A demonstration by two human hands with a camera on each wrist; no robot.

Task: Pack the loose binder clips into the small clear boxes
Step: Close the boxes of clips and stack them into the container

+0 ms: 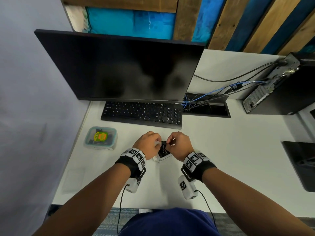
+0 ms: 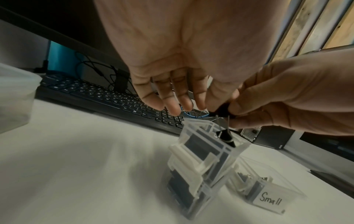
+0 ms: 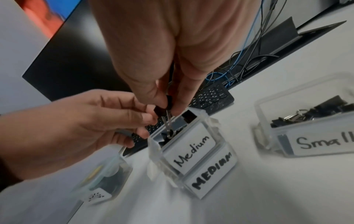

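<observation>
Black binder clip (image 3: pixel 161 111) pinched by left hand (image 3: pixel 80 125) and right hand (image 3: pixel 164 72), wire handles pointed down into open "Medium" box (image 3: pixel 189 145), "Small" box (image 3: pixel 314 128) of clips set beside it

Even indoor light; wrist views blurred and dim, edges distorted.
</observation>
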